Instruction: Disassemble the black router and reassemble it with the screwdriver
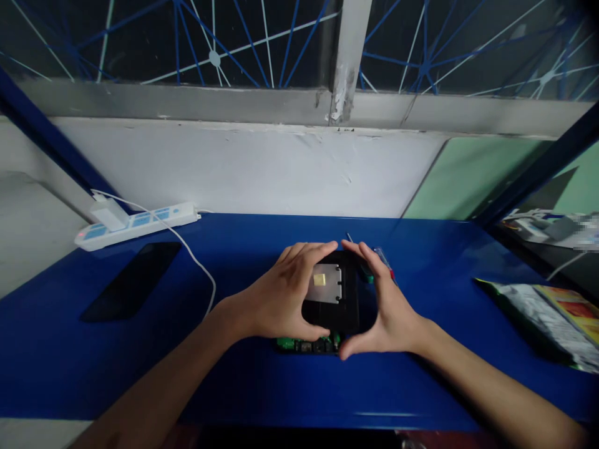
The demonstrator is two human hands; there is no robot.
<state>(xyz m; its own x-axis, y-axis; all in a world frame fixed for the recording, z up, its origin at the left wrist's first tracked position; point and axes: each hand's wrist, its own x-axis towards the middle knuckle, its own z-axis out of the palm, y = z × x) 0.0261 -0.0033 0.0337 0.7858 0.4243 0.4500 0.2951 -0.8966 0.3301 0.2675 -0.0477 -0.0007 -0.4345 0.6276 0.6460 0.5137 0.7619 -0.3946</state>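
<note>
Along the pale wall stands a blue table; a foil packet lies on the right, a white power strip at the left; midway, the left hand bends round a black cover, thumb and fingers on its near and far edges; the right hand curves wide, palm clear of it, though whether its fingertips touch I can't tell; the cover sits over a green circuit board, peeking out at the near side; atop the cover, a silvery plate bears a yellow pad.
</note>
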